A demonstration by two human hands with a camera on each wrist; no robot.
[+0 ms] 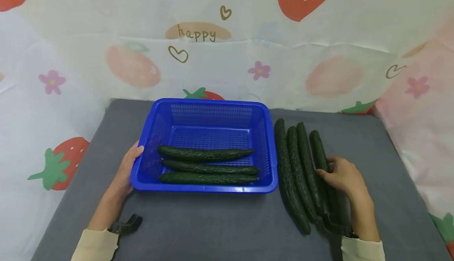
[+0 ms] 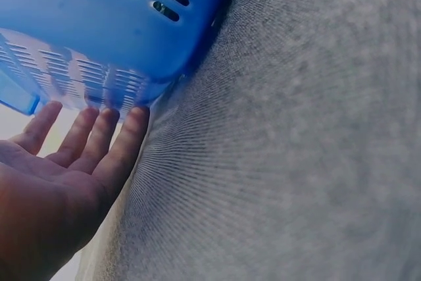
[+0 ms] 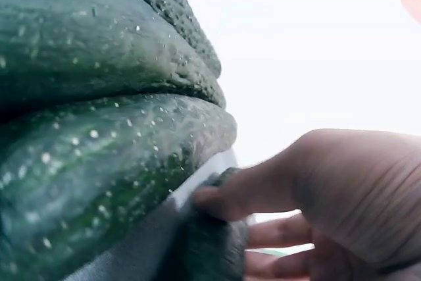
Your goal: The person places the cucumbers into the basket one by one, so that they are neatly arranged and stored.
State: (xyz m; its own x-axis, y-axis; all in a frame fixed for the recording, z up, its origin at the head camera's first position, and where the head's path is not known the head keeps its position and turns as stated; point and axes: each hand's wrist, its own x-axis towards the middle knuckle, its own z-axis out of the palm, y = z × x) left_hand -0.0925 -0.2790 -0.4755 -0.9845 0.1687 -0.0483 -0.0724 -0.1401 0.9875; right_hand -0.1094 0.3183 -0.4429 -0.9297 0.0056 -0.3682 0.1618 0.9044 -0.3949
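Observation:
A blue plastic basket (image 1: 203,188) stands on the cloth with three dark green cucumbers (image 1: 209,179) lying crosswise inside. At its left side, my left hand (image 1: 125,166) holds the rim, thumb on top; in the left wrist view its fingers (image 2: 122,153) touch the slotted outer wall. Right of the basket, several cucumbers (image 1: 291,186) lie side by side, pointing away from me. My right hand (image 1: 345,176) grips the rightmost cucumber (image 1: 319,146) between thumb and fingers. In the right wrist view, the thumb presses this cucumber (image 3: 214,248), apart from its neighbour (image 3: 118,169).
Grey cloth (image 1: 213,225) covers the table. A white curtain (image 1: 227,71) printed with strawberries, flowers and hearts hangs behind it and along both sides. Each wrist wears a black strap (image 1: 125,225), just beyond a cream sleeve (image 1: 95,246).

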